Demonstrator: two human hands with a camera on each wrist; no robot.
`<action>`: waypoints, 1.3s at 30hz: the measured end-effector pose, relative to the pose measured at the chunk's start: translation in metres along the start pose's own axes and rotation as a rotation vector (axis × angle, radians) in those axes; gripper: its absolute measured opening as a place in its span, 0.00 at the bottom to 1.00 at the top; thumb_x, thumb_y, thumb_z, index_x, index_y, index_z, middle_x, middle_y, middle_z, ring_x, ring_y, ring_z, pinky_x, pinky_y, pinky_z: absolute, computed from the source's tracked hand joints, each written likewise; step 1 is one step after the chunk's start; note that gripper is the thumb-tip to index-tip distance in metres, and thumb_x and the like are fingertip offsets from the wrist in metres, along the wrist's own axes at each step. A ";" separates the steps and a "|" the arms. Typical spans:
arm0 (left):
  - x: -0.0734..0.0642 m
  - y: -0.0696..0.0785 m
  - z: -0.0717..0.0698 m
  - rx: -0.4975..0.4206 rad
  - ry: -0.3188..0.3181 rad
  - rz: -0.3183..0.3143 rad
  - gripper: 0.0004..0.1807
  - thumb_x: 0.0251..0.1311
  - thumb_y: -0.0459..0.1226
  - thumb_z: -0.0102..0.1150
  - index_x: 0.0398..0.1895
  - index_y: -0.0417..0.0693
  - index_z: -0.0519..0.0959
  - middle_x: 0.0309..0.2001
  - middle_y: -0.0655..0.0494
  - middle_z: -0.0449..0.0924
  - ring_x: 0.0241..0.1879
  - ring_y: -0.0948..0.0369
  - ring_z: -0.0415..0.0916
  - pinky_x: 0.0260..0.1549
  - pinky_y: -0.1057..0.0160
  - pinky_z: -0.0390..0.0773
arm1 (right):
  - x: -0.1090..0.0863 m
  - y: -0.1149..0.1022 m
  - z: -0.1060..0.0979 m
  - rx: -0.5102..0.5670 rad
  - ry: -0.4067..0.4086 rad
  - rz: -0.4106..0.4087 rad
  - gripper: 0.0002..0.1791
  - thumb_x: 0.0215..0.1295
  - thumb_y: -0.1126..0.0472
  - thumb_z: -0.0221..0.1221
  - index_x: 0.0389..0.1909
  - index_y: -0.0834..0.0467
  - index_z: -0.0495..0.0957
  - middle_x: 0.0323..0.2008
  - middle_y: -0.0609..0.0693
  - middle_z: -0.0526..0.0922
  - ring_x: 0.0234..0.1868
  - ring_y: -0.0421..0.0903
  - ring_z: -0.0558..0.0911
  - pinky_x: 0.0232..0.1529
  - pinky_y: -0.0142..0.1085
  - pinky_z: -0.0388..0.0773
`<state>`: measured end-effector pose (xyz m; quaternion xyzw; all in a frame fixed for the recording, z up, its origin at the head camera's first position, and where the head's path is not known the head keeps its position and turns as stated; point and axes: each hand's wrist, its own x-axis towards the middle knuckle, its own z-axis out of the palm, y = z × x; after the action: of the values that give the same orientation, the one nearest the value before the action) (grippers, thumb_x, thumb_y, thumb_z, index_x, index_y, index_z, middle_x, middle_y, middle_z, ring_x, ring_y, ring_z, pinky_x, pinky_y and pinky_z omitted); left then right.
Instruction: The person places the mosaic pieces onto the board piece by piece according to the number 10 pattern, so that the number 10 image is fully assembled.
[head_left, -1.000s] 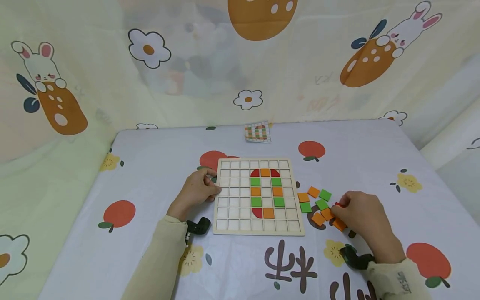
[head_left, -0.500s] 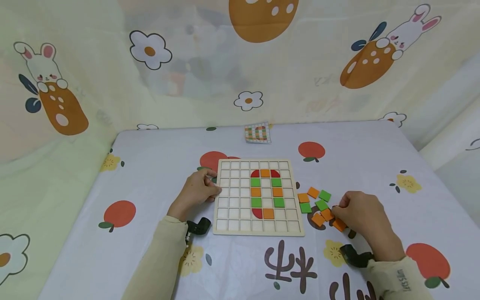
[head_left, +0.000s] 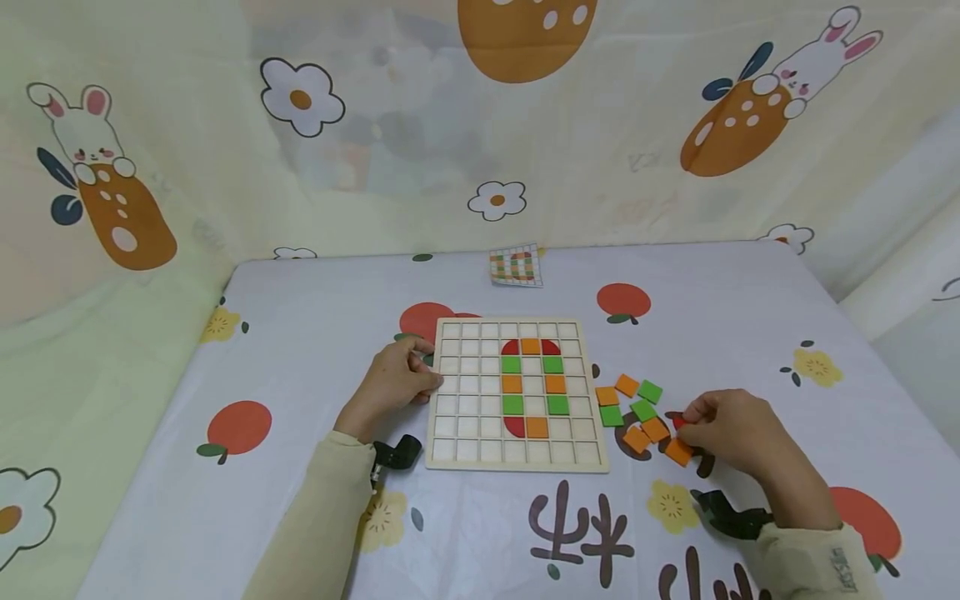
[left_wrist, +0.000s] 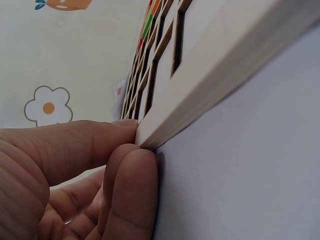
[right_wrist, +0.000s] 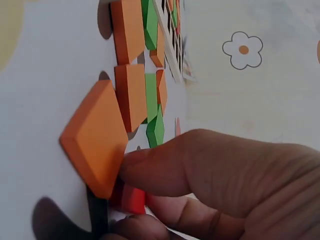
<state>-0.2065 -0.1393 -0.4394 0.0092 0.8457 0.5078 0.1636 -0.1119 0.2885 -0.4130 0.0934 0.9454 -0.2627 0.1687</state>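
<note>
My left hand [head_left: 390,383] holds the left edge of a pale wooden grid board [head_left: 468,406], thumb at the top of the rim and fingers against its side in the left wrist view. Red, orange and green tiles form a ring in the board's cells. At the right, my right hand [head_left: 738,433] pinches a red tile [right_wrist: 133,199] low over the tablecloth. An orange tile [right_wrist: 97,140] lies right beside the thumb in the right wrist view. Loose green tiles [head_left: 643,409] and orange tiles [head_left: 637,439] lie between this hand and the board.
A small printed pattern card [head_left: 515,266] lies behind the board, near the back edge of the table. The tablecloth [head_left: 315,325] has printed fruit and flowers. A patterned curtain [head_left: 405,167] hangs behind and at the sides.
My right hand has shifted slightly right and toward me, showing more of the red tile at its fingertips. The left hand and the board have stayed in place.
</note>
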 end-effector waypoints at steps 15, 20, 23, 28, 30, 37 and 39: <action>0.000 0.002 0.000 0.006 -0.002 0.007 0.24 0.63 0.31 0.70 0.61 0.38 0.75 0.36 0.48 0.77 0.26 0.60 0.81 0.28 0.66 0.82 | -0.006 0.001 0.007 -0.021 0.146 -0.107 0.16 0.63 0.63 0.68 0.51 0.62 0.85 0.31 0.51 0.84 0.32 0.50 0.78 0.28 0.38 0.72; 0.000 0.002 -0.001 0.011 -0.002 -0.003 0.25 0.63 0.31 0.70 0.62 0.39 0.75 0.36 0.48 0.77 0.26 0.60 0.81 0.28 0.66 0.82 | -0.006 -0.001 0.008 0.106 0.172 -0.110 0.14 0.68 0.62 0.67 0.51 0.64 0.85 0.34 0.53 0.88 0.31 0.48 0.84 0.28 0.37 0.80; 0.001 0.002 -0.001 0.011 -0.003 -0.006 0.25 0.63 0.31 0.70 0.62 0.39 0.75 0.36 0.48 0.76 0.27 0.60 0.81 0.29 0.66 0.83 | -0.006 -0.004 0.008 0.244 0.130 -0.078 0.14 0.69 0.60 0.68 0.49 0.65 0.84 0.35 0.53 0.89 0.32 0.47 0.85 0.29 0.35 0.84; 0.001 0.003 -0.001 0.004 -0.006 -0.014 0.25 0.63 0.31 0.71 0.62 0.39 0.75 0.36 0.48 0.76 0.27 0.60 0.81 0.29 0.66 0.83 | -0.005 -0.010 0.012 0.425 0.056 -0.065 0.15 0.69 0.59 0.69 0.47 0.67 0.83 0.37 0.54 0.90 0.34 0.47 0.86 0.34 0.36 0.86; 0.000 0.003 -0.001 0.003 -0.007 -0.019 0.25 0.63 0.31 0.71 0.62 0.39 0.75 0.36 0.48 0.76 0.27 0.60 0.81 0.29 0.66 0.83 | -0.004 -0.013 0.015 0.481 0.024 -0.079 0.15 0.69 0.62 0.68 0.49 0.69 0.82 0.38 0.55 0.89 0.34 0.47 0.86 0.36 0.36 0.87; -0.001 0.004 -0.001 0.004 -0.003 -0.023 0.25 0.63 0.31 0.71 0.62 0.39 0.75 0.37 0.48 0.76 0.27 0.60 0.81 0.29 0.66 0.83 | -0.006 -0.024 0.021 0.603 -0.084 -0.103 0.22 0.72 0.70 0.58 0.64 0.74 0.74 0.46 0.62 0.85 0.36 0.47 0.90 0.40 0.37 0.88; -0.001 0.004 -0.001 0.002 -0.003 -0.026 0.25 0.63 0.31 0.71 0.63 0.39 0.75 0.36 0.48 0.76 0.27 0.60 0.81 0.29 0.66 0.83 | -0.007 -0.026 0.021 0.609 -0.093 -0.110 0.21 0.73 0.69 0.57 0.63 0.74 0.76 0.47 0.62 0.86 0.36 0.47 0.90 0.40 0.37 0.88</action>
<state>-0.2063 -0.1382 -0.4356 -0.0008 0.8461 0.5047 0.1712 -0.1071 0.2551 -0.4152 0.0763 0.8181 -0.5466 0.1615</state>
